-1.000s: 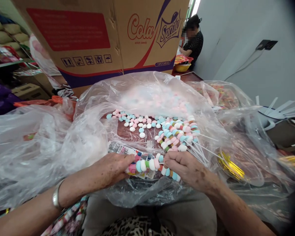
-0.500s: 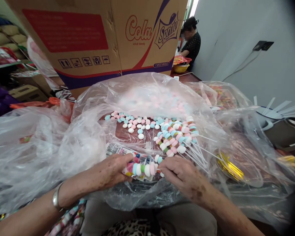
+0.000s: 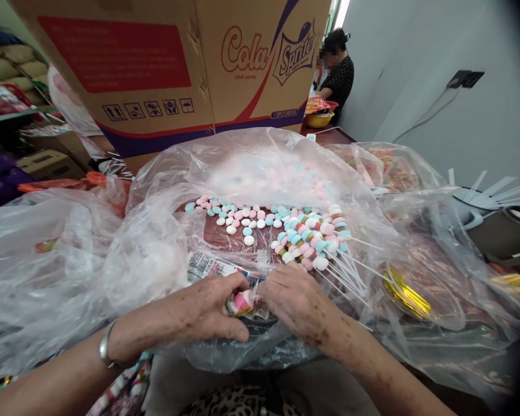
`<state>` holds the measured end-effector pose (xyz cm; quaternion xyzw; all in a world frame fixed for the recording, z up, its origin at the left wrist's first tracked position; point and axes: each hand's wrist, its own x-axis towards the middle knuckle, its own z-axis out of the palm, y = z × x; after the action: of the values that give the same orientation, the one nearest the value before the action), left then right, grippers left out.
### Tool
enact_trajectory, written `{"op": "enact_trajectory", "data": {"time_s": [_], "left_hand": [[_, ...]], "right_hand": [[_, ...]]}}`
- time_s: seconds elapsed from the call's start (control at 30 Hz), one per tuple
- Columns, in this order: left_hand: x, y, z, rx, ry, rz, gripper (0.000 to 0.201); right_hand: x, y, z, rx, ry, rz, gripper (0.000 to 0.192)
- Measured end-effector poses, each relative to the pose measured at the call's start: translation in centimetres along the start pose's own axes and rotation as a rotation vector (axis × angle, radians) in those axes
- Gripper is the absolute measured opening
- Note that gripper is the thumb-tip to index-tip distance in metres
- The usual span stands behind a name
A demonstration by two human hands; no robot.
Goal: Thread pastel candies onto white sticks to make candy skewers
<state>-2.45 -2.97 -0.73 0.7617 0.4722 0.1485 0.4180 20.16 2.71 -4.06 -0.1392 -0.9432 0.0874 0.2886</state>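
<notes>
Between my hands is a small clear printed wrapper [image 3: 241,303] with pink and white showing inside, and most of the candy in it is hidden. My left hand [image 3: 203,309] curls around the wrapper from the left, thumb on the near side. My right hand [image 3: 297,300] meets the wrapper's right end with its fingers pressed together; what they pinch is hidden. Under both hands lie flat printed wrappers [image 3: 208,266]. Just beyond my right hand, skewers of pastel candies [image 3: 309,234] lie piled with white sticks pointing right.
Loose pink, blue and white candies [image 3: 248,222] spill from a large clear bag [image 3: 260,156]. Gold twist ties [image 3: 407,297] lie at the right. A tall carton [image 3: 156,69] stands behind. Crumpled plastic [image 3: 69,254] covers the left side. Another person [image 3: 340,75] works farther back.
The row of candies that showed between my hands is now mostly hidden in the wrapper and my left hand. My right hand has moved left, close against my left hand.
</notes>
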Motion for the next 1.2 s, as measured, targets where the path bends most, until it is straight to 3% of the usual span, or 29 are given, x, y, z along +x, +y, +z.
{"op": "enact_trajectory", "data": {"time_s": [0.17, 0.27, 0.47, 0.73, 0.83, 1.0, 1.2], "left_hand": [[-0.2, 0.5, -0.9, -0.244, -0.180, -0.125, 0.034], [-0.1, -0.4, 0.0, -0.256, -0.093, -0.121, 0.031], [-0.5, -2.4, 0.7, -0.057, 0.045, -0.102, 0.026], [0.1, -2.2, 2.3, -0.052, 0.043, -0.024, 0.027], [0.3, -1.2, 2.2, -0.164, 0.058, -0.068, 0.032], [0.6, 0.7, 1.4, -0.350, 0.133, -0.176, 0.037], [1.2, 0.6, 2.8, -0.392, 0.258, -0.227, 0.043]], "right_hand": [[-0.3, 1.0, -1.7, -0.017, -0.062, -0.008, 0.031], [-0.4, 1.2, -2.2, -0.026, -0.085, 0.002, 0.029], [-0.7, 1.3, -2.5, -0.069, -0.120, 0.012, 0.028], [0.2, 0.0, 1.1, -0.042, -0.049, -0.028, 0.023], [0.5, 0.1, 0.0, -0.035, 0.000, 0.001, 0.021], [0.4, 1.1, -3.4, 0.085, 0.060, 0.170, 0.021], [0.6, 1.1, -2.6, 0.229, -0.004, 0.074, 0.032]]}}
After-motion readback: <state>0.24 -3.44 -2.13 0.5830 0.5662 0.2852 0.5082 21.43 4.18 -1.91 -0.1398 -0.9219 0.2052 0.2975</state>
